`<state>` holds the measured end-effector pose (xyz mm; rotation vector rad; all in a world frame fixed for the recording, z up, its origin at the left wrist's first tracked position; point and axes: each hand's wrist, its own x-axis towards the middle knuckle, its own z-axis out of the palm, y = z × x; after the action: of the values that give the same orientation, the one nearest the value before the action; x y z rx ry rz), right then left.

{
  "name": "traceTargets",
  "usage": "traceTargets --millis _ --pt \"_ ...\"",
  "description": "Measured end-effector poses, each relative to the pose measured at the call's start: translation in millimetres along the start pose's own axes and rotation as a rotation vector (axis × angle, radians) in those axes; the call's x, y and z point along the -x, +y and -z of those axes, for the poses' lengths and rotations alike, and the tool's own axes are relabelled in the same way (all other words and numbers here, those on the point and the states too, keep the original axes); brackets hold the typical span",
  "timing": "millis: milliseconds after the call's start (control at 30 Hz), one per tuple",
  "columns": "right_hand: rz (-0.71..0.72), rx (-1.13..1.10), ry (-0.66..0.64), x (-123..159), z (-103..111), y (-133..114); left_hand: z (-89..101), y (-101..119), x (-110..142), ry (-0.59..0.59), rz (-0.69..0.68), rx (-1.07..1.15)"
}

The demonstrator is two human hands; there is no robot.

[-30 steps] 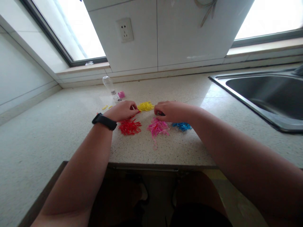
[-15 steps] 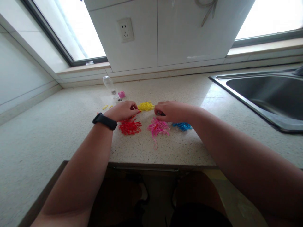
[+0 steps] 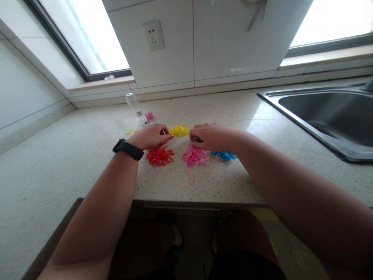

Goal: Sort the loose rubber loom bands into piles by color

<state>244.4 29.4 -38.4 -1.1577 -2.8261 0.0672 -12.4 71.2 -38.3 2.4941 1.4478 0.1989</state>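
Red strands (image 3: 159,156) lay on the desk (image 3: 163,186) by our left hand (image 3: 153,134), pink strands (image 3: 194,156) by our right hand (image 3: 206,137); we couldn't tell whether either curled grip held anything, and a sideways drag risked mixing them.

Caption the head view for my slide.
Left hand near red strands, right hand near pink strands, yellow strands between the hands, on a speckled countertop.
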Motion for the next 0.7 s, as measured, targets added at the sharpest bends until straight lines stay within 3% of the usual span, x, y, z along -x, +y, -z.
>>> traceTargets --millis 700 --pt "-0.017 0.026 -0.031 2.5 2.3 -4.3 0.4 3.7 1.3 -0.011 0.001 -0.008"
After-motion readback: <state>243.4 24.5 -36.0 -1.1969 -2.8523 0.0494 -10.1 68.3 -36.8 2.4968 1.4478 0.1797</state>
